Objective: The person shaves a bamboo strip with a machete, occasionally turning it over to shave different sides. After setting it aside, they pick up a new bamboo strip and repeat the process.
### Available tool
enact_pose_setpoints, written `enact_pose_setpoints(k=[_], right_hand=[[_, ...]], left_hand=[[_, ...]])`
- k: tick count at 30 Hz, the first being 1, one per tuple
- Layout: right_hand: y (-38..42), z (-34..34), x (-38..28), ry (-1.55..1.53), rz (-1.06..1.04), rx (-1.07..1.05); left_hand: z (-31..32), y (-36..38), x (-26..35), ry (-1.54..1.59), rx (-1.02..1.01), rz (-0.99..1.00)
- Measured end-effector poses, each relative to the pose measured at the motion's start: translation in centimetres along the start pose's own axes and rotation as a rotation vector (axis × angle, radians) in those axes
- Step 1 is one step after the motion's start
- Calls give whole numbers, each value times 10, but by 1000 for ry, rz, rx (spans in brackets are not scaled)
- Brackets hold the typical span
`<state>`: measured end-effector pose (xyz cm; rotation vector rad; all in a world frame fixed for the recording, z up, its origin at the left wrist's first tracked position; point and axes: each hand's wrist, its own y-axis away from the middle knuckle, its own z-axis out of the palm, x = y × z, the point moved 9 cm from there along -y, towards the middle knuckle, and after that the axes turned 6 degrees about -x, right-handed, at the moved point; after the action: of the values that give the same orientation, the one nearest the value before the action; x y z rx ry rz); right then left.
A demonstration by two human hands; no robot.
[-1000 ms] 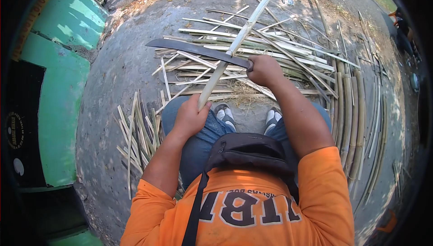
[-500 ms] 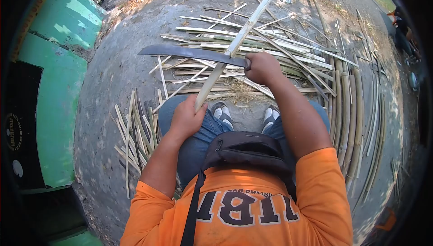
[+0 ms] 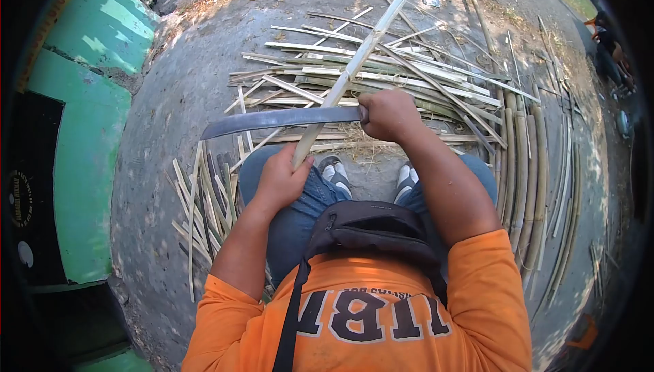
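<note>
My left hand [image 3: 281, 176] is closed round the near end of a long pale bamboo strip [image 3: 353, 65], which slants up and away to the right. In my right hand [image 3: 391, 114] is the handle of a machete [image 3: 279, 120]. Its long dark blade points left and lies across the strip, a little beyond my left hand. Beyond both hands, many split bamboo strips [image 3: 409, 65] lie in a loose heap on the ground.
More split strips [image 3: 197, 202] lie left of my knees. Long bamboo poles [image 3: 531, 174] lie at the right. A green wall [image 3: 88, 167] stands at the left. At the far right edge is another person [image 3: 608, 52], partly in shadow.
The machete and my right hand have moved down along the strip, nearer to my left hand. The strip's far end has shifted slightly left.
</note>
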<state>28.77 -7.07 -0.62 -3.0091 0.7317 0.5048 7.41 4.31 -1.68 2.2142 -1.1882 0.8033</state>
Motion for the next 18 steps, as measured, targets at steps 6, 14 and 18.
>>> enact_pose_setpoints(k=[6,14,18], right_hand=[[-5,-8,58,-186,239,166],[7,4,-22,-25,-47,-11],[-8,-2,26,6,21,39]], left_hand=[[0,-2,-2,3,1,-10],[0,-2,4,67,10,36],[-1,4,5,-15,6,30]])
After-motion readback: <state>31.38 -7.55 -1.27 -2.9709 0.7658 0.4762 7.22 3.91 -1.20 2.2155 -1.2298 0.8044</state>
